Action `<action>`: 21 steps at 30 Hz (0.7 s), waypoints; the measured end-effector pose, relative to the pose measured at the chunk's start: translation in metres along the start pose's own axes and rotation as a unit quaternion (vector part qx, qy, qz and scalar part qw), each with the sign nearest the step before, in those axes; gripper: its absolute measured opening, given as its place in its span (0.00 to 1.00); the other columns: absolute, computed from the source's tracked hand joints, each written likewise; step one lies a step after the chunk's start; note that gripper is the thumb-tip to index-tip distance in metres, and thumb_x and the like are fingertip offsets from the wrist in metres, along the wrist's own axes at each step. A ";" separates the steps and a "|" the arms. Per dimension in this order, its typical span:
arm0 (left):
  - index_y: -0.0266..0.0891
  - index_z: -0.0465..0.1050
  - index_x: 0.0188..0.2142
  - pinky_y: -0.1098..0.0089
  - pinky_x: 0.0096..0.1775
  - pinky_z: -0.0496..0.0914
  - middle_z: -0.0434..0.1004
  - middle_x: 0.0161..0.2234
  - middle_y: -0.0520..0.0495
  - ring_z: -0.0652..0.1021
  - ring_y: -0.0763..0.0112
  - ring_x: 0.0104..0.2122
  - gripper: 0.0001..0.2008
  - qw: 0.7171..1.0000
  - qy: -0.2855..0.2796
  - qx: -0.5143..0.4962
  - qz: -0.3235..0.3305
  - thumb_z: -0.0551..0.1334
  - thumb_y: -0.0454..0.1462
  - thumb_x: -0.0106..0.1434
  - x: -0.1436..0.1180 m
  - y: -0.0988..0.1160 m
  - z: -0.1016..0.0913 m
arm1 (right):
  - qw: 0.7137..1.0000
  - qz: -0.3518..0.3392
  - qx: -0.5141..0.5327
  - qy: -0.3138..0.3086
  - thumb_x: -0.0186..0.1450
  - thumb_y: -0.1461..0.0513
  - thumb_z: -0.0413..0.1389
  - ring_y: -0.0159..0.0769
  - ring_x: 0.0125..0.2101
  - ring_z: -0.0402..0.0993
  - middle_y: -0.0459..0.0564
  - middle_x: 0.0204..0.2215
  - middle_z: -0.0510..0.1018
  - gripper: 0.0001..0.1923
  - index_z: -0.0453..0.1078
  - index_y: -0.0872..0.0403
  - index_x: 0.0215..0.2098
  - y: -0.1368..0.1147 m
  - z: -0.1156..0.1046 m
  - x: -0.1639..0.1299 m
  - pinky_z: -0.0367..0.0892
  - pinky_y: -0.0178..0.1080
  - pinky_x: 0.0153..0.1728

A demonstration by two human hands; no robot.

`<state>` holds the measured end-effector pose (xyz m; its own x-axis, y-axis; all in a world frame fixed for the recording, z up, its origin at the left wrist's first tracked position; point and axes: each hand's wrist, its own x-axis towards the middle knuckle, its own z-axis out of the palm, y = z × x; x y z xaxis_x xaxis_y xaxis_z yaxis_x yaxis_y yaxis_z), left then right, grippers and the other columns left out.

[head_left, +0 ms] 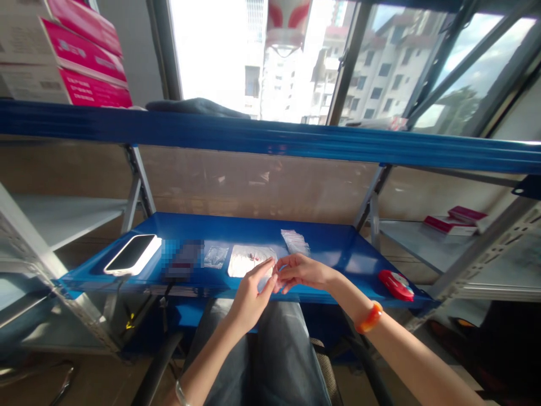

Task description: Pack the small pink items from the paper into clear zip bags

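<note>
My left hand (252, 291) and my right hand (301, 270) meet over the front edge of the blue shelf. A small see-through piece, which looks like a clear plastic bag (265, 279), is pinched between their fingertips; the fingers partly hide it. Just behind my left hand lies a white cloth or paper pad (240, 260) with tiny reddish bits on it. Beyond my right hand is a fanned stack of small clear zip bags (295, 241). Left of the pad sits another clear bag (216, 257).
A white tray-like box with a dark top (132, 255) stands at the shelf's left, beside a blurred-out dark item (182, 259). A red tape dispenser (396, 285) lies at the right end. The blue upper beam (270, 138) crosses above, carrying pink boxes (91, 62).
</note>
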<state>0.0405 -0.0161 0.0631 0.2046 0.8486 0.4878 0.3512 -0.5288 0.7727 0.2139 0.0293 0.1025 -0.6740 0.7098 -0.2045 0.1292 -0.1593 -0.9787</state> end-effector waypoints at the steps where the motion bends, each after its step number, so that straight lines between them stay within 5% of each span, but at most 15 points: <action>1: 0.37 0.66 0.52 0.63 0.54 0.64 0.70 0.53 0.42 0.70 0.65 0.53 0.18 1.000 0.004 -0.003 -0.005 0.54 0.39 0.63 -0.001 -0.001 -0.002 | 1.000 0.003 0.001 0.002 0.52 0.59 0.64 0.37 0.31 0.77 0.53 0.27 0.79 0.15 0.71 0.60 0.33 0.000 0.003 0.001 0.71 0.37 0.33; 6: 0.38 0.68 0.32 0.68 0.40 0.68 0.75 0.33 0.48 0.75 0.68 0.36 0.08 0.998 0.040 0.037 -0.030 0.61 0.40 0.57 -0.006 0.002 -0.017 | 0.999 0.013 -0.008 0.037 0.50 0.58 0.65 0.36 0.28 0.76 0.52 0.24 0.77 0.15 0.70 0.61 0.29 0.001 0.011 0.007 0.70 0.32 0.25; 9: 0.38 0.65 0.25 0.71 0.32 0.65 0.71 0.25 0.52 0.72 0.72 0.28 0.12 0.997 -0.032 -0.003 -0.066 0.61 0.43 0.57 -0.007 0.006 -0.024 | 1.000 0.009 0.002 0.017 0.51 0.59 0.64 0.35 0.26 0.76 0.51 0.22 0.77 0.14 0.69 0.61 0.27 0.004 0.017 0.008 0.69 0.31 0.23; 15: 0.37 0.63 0.26 0.74 0.27 0.62 0.72 0.22 0.53 0.71 0.74 0.23 0.14 0.943 -0.169 -0.228 -0.173 0.62 0.45 0.56 -0.007 0.002 -0.029 | 0.997 0.001 0.031 -0.077 0.55 0.57 0.61 0.35 0.27 0.76 0.53 0.26 0.77 0.13 0.71 0.60 0.30 0.006 0.030 0.006 0.70 0.32 0.24; 21: 0.36 0.66 0.27 0.72 0.30 0.63 0.72 0.24 0.51 0.71 0.74 0.26 0.12 0.921 -0.221 -0.262 -0.183 0.61 0.43 0.57 -0.013 -0.003 -0.038 | 0.996 0.003 0.031 -0.086 0.58 0.56 0.59 0.35 0.30 0.77 0.56 0.29 0.78 0.15 0.72 0.62 0.33 0.010 0.035 0.003 0.70 0.33 0.28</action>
<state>0.0018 -0.0260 0.0704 0.5538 0.8321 0.0319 0.0047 -0.0414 0.9991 0.1879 0.0055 0.0924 -0.7890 0.5812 -0.1991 0.0920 -0.2086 -0.9737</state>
